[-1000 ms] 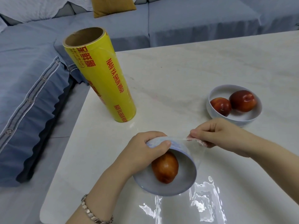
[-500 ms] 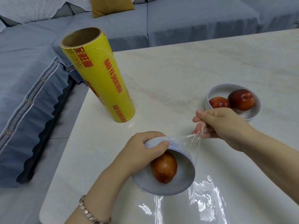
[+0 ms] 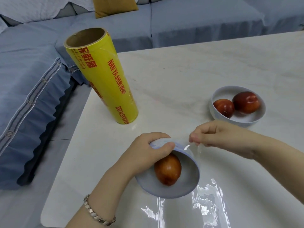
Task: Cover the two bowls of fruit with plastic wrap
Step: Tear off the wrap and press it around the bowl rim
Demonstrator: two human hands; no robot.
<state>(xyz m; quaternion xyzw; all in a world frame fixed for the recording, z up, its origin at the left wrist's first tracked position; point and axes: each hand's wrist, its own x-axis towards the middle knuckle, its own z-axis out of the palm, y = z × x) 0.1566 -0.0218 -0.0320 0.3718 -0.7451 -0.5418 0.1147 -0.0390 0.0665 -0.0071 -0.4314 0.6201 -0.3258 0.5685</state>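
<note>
Left hand [image 3: 148, 150] grips the rim of the tilted near bowl [image 3: 185, 185] at lower centre, thumb inside above a brown fruit [image 3: 167, 170]. Right hand [image 3: 218, 135] pinches clear wrap [image 3: 196, 151] stretched from that rim; more of it lies crinkled on the desk [image 3: 181, 76] at lower right. The far bowl [image 3: 213, 116], right of centre, holds two red fruits [image 3: 246, 102], uncovered. A yellow roll [image 3: 102, 76] stands at upper left.
</note>
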